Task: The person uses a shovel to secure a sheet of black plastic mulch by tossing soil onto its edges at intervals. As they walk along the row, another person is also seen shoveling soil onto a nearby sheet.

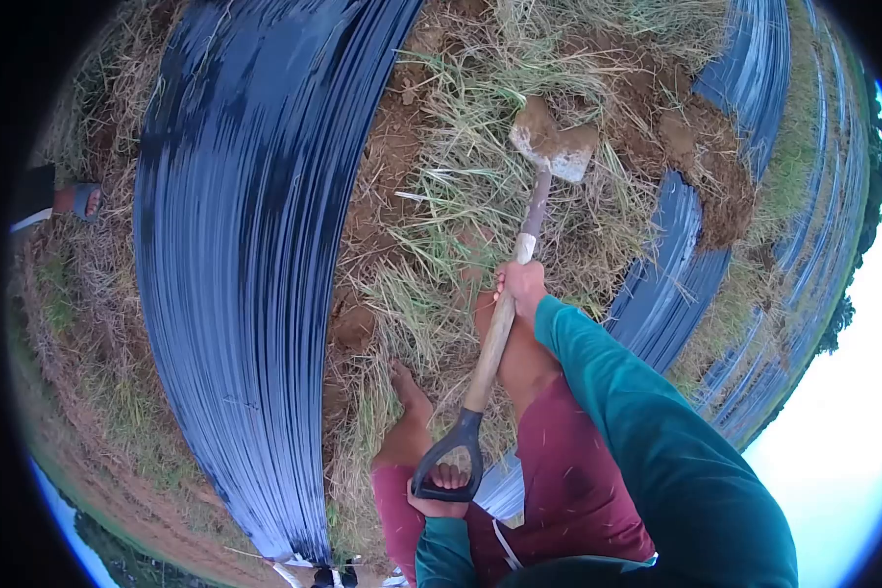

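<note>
A shovel [500, 338] with a wooden shaft stretches from my lap up toward the grass. My left hand [441, 502] is wrapped round its black D-shaped handle, fingers showing through the opening. Farther up, my right hand [525, 284] is closed round the shaft just below the metal socket. The soil-smeared blade [556, 147] is over dry, cut grass [470, 147], close beside a patch of loose brown soil [691, 132]. My bare feet and legs are on either side of the lower shaft.
A wide strip of black plastic sheeting [245, 245] runs along the left. Another sheet [661, 279] lies on the right, partly covered by clods of soil [725, 191]. A person's foot [86, 201] shows at the far left. More plastic-covered rows [821, 196] extend toward the trees.
</note>
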A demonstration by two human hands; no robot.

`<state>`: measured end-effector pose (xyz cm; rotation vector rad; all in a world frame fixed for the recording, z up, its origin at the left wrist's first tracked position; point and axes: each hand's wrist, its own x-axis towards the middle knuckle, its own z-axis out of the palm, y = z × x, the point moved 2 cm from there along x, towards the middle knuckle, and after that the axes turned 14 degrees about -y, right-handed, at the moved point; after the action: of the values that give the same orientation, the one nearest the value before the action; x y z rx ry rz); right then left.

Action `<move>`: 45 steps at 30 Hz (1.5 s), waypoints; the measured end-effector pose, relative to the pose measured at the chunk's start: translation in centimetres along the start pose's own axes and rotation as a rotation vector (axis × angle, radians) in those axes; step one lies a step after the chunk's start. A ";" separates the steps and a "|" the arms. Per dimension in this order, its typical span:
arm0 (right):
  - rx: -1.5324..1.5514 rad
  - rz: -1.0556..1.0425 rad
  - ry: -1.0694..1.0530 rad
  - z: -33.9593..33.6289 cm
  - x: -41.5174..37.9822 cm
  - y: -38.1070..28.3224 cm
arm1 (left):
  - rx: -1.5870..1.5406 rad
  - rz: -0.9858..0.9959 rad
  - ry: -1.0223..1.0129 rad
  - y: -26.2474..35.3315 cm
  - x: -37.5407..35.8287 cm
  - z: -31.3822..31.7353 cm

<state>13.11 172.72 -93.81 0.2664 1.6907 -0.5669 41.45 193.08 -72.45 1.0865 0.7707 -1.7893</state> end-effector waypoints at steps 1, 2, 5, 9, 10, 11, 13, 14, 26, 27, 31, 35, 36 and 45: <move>-0.011 0.008 0.009 -0.4 -0.2 -1.0 | -0.041 -0.012 -0.011 -0.9 0.2 0.5; -0.012 0.021 0.017 -0.6 -0.5 -1.8 | -0.072 -0.024 -0.018 -1.6 0.2 0.9; 0.015 -0.005 0.002 -1.4 0.9 -2.6 | -0.080 -0.055 -0.067 -2.0 1.6 1.9; 0.003 0.076 0.077 -1.3 2.4 -2.1 | -0.049 -0.048 -0.062 -1.2 2.5 1.2; -0.031 0.082 0.129 -0.7 2.3 -2.6 | -0.077 -0.065 -0.056 -0.6 2.9 -0.4; -0.070 0.082 0.176 -0.4 2.7 -3.7 | -0.109 -0.077 -0.057 -0.7 4.3 -1.5; -0.120 0.092 0.205 -1.0 3.1 -3.4 | -0.117 -0.098 -0.032 -0.9 4.5 -1.6; -0.156 0.101 0.201 -1.4 3.5 -3.7 | -0.120 -0.114 -0.019 -1.3 5.2 -1.7; -0.337 -0.149 0.313 -5.3 7.7 -12.0 | -0.205 -0.253 -0.004 -5.9 16.6 1.1; -0.321 -0.148 0.289 -6.0 9.3 -12.5 | -0.214 -0.274 -0.003 -5.7 17.9 1.8; -0.171 -0.171 0.219 -5.9 13.1 -16.2 | -0.133 -0.284 -0.055 -3.7 21.5 5.1; 0.093 -0.251 0.122 -4.1 11.2 -15.6 | 0.250 0.142 0.165 0.5 18.4 11.8; 0.175 -0.273 0.062 -2.9 9.5 -17.2 | 0.305 0.197 0.243 1.2 17.1 14.8; 0.484 -0.323 -0.250 2.4 3.3 -17.9 | 1.101 0.763 0.246 5.1 10.1 18.6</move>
<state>5.92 155.83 -93.38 0.2550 1.3424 -1.2036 37.07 171.81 -73.94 1.9671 -0.5986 -1.3362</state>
